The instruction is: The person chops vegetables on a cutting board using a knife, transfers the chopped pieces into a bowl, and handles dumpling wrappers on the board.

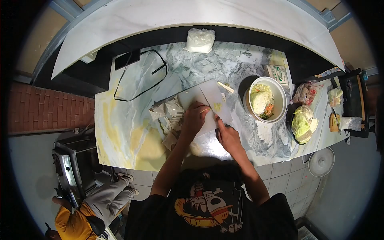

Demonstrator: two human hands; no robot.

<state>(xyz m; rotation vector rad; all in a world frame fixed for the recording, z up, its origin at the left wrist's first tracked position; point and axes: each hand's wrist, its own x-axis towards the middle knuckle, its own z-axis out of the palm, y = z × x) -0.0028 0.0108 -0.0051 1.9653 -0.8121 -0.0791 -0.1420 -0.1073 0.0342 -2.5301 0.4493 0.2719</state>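
A white cutting board (pixel 190 95) lies on the marbled counter in front of me. My right hand (pixel 228 138) is closed round the handle of a knife (pixel 207 100), whose blade points away from me over the board. Close to the blade, my left hand (pixel 194 118) has its fingers curled down on the board, pressing a small pale piece of food that they mostly hide. Small yellowish cut pieces (pixel 217 107) lie just right of the blade. Crumpled greyish wrapping (pixel 173 113) sits against the board's left side.
Right of the board stands a white bucket (pixel 285 96) holding cabbage and chopped vegetables. Beyond it are a cabbage (pixel 303 125) and a bag of reddish food (pixel 307 93). A bag of white stuff (pixel 200 40) stands at the back. A cable (pixel 141 95) loops left; another person (pixel 86 216) is lower left.
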